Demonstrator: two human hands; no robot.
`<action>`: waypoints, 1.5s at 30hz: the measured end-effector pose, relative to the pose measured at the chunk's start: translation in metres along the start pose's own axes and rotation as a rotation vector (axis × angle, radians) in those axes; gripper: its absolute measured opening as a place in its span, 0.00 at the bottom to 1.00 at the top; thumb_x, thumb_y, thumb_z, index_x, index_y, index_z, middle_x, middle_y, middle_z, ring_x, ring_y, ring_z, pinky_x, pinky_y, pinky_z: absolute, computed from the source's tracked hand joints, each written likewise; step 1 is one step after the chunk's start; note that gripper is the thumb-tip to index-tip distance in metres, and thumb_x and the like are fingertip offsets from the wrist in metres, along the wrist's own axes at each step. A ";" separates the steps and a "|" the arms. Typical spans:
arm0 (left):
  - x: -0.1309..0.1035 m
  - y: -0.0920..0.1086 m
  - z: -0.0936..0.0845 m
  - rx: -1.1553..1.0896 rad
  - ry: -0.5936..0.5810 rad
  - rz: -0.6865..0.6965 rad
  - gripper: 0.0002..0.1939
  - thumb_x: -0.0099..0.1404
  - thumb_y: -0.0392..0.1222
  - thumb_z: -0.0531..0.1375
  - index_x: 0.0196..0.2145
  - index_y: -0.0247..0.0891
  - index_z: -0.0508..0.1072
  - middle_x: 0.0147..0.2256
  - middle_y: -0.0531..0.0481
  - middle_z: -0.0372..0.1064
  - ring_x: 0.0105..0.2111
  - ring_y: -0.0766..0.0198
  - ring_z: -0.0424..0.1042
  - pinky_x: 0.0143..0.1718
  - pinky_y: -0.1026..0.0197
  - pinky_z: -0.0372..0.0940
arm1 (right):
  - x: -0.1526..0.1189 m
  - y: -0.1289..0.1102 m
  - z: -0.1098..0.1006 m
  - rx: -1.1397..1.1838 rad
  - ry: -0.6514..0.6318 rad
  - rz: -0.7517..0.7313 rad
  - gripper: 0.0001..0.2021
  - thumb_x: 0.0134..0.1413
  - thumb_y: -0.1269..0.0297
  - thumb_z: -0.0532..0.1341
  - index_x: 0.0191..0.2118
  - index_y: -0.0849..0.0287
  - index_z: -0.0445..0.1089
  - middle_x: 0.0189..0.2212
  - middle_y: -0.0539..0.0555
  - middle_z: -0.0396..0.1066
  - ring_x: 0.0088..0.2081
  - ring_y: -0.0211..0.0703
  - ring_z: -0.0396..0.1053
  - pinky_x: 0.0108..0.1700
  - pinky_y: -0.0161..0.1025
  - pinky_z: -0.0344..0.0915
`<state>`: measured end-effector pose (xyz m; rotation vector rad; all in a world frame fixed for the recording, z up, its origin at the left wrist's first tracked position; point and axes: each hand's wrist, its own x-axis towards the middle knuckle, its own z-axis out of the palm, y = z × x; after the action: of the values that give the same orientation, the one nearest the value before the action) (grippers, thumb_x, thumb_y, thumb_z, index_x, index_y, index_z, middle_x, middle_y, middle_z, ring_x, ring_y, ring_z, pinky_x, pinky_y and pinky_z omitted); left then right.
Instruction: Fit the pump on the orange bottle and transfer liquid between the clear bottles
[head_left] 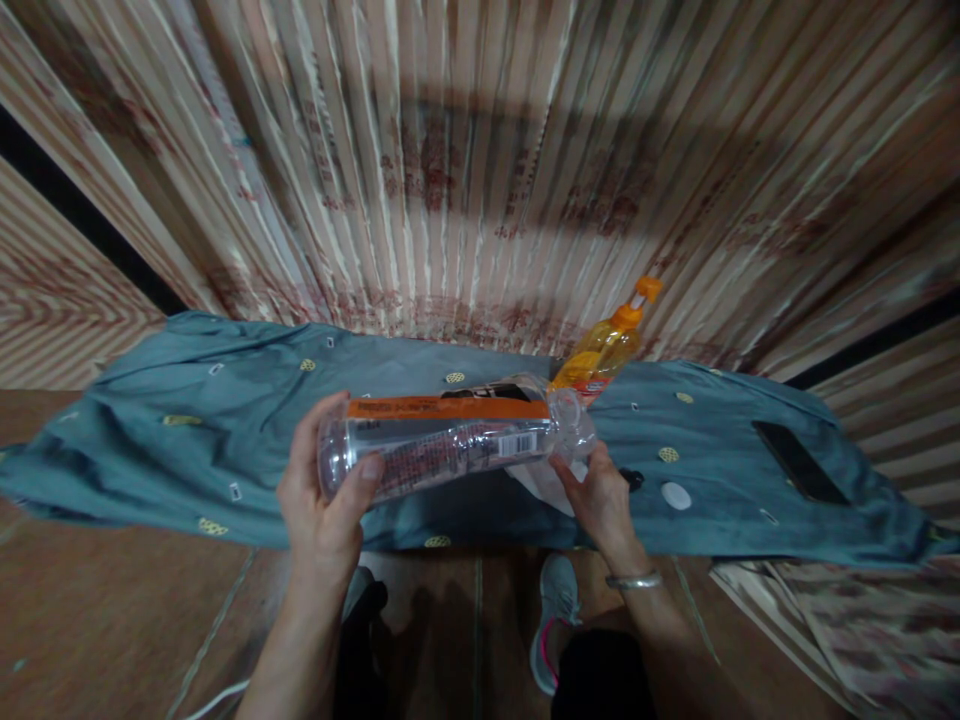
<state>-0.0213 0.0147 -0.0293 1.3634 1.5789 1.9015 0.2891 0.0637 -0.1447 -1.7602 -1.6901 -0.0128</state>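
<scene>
A large clear plastic bottle with an orange and black label lies sideways in the air between my hands. Its base is in my left hand, fingers wrapped around the end and thumb along the side. My right hand grips the neck end at the right. White tissue or cloth shows beneath the bottle beside my right hand; whether the fingers touch it I cannot tell. Just behind the bottle's neck stands a pump bottle of yellow-orange liquid with an orange pump head.
Blue-green patterned cloth covers the narrow table. To the right are a white round cap-like disc, a small black object and a dark phone. Pleated curtains hang behind; my shoes are on the tiled floor.
</scene>
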 end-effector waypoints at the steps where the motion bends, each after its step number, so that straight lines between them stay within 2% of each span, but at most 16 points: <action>1: 0.000 0.000 0.000 -0.003 -0.002 0.008 0.29 0.57 0.61 0.66 0.52 0.45 0.74 0.44 0.50 0.77 0.42 0.52 0.75 0.44 0.52 0.70 | 0.000 0.000 0.000 -0.002 0.005 0.000 0.41 0.61 0.28 0.43 0.51 0.65 0.68 0.36 0.67 0.78 0.39 0.56 0.78 0.39 0.46 0.72; 13: 0.000 0.001 -0.001 -0.001 0.003 0.009 0.29 0.56 0.59 0.68 0.52 0.45 0.75 0.43 0.52 0.77 0.42 0.53 0.75 0.42 0.53 0.68 | 0.002 -0.002 0.001 -0.008 -0.010 0.032 0.42 0.60 0.27 0.42 0.51 0.64 0.68 0.35 0.66 0.78 0.38 0.56 0.78 0.38 0.46 0.71; 22: 0.000 0.003 0.000 0.013 0.002 0.025 0.28 0.57 0.60 0.66 0.52 0.45 0.75 0.44 0.51 0.77 0.42 0.53 0.75 0.42 0.52 0.69 | 0.002 -0.002 0.000 0.002 0.006 -0.004 0.43 0.60 0.26 0.42 0.51 0.65 0.68 0.35 0.66 0.78 0.37 0.56 0.78 0.38 0.46 0.72; 37: 0.001 0.005 0.000 0.013 0.010 -0.039 0.31 0.53 0.63 0.67 0.51 0.45 0.75 0.44 0.49 0.77 0.43 0.50 0.75 0.45 0.50 0.70 | 0.002 -0.006 -0.003 -0.003 -0.024 0.033 0.40 0.61 0.29 0.44 0.51 0.65 0.68 0.35 0.66 0.78 0.37 0.57 0.77 0.37 0.47 0.71; 45: 0.000 0.002 -0.001 0.045 -0.002 -0.013 0.30 0.56 0.62 0.66 0.52 0.46 0.74 0.45 0.50 0.77 0.43 0.51 0.75 0.44 0.51 0.70 | 0.001 -0.005 -0.002 0.010 -0.008 0.024 0.41 0.61 0.28 0.43 0.50 0.64 0.68 0.35 0.66 0.78 0.37 0.56 0.77 0.37 0.46 0.71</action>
<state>-0.0215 0.0133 -0.0273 1.3695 1.6344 1.8680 0.2858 0.0635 -0.1406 -1.7752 -1.6721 0.0126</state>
